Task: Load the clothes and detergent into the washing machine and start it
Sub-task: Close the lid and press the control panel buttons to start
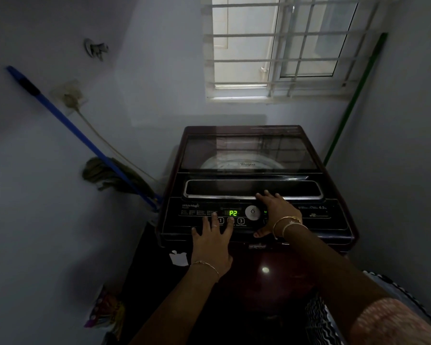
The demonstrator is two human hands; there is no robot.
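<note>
The washer (256, 185) stands under the window, lid (249, 151) down, laundry dimly visible through it; its panel (309, 217) shows P2 on the display (233, 213). The start button (240, 221) sits just right of and below the display. The left hand (213, 239) lies flat, fingers spread, one fingertip on the key just left of the start button; the right hand (275, 211) rests open, further right of the display, holding nothing. The button row runs left to right; the left hand seems nearer, needing only a short shift rightward.
</note>
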